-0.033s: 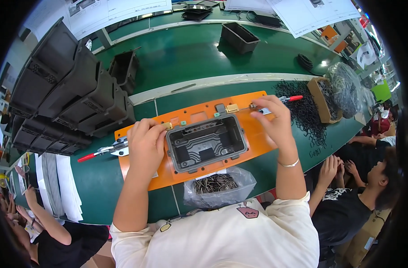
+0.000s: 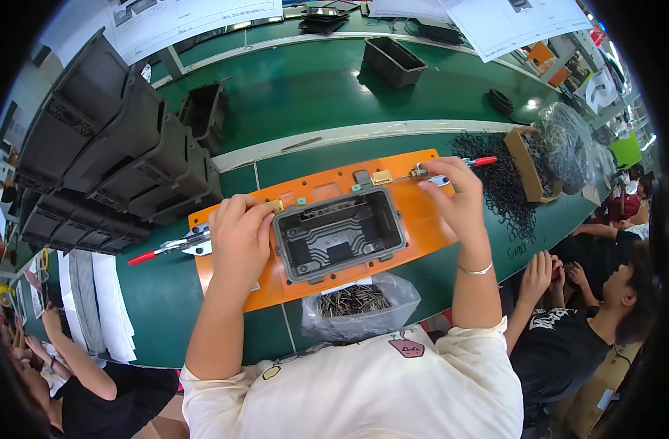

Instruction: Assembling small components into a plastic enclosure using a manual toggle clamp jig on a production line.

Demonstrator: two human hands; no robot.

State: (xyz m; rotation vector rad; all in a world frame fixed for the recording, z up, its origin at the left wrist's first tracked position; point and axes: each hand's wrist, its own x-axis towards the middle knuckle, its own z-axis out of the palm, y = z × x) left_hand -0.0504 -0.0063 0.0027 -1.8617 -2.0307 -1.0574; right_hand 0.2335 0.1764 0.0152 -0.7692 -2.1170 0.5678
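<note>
Grey box point(image 2: 339, 233) sits open side up on the orange fixture plate point(image 2: 430, 233), between our forearms, long side roughly along the plate. Along its far edge: left brass block point(image 2: 277, 205) by the far left corner, right brass block point(image 2: 380, 177) just past the far right one. A thin rod point(image 2: 400, 178) runs from the right block toward the metal fitting point(image 2: 419, 173) of the right clamp, red handle point(image 2: 485, 161) outboard.

Left hand point(image 2: 239, 223): fingers curled, thumb and fingertips closed together on the left block; the grip itself is mostly hidden. Right hand point(image 2: 455, 194): half open, thumb and fingertips apart either side of the fitting; can't tell if any finger touches it.

Our read: lining-up step at the far edge, left side steadied, right side being adjusted. Next move calls for a light right-hand touch, rod kept in line with its block, box not nudged.

Further out: left clamp point(image 2: 188, 244) at the plate's left end, bag of metal pins point(image 2: 353, 300) on our side, black parts heap point(image 2: 499, 194) right, stacked dark boxes point(image 2: 140, 146) left.
</note>
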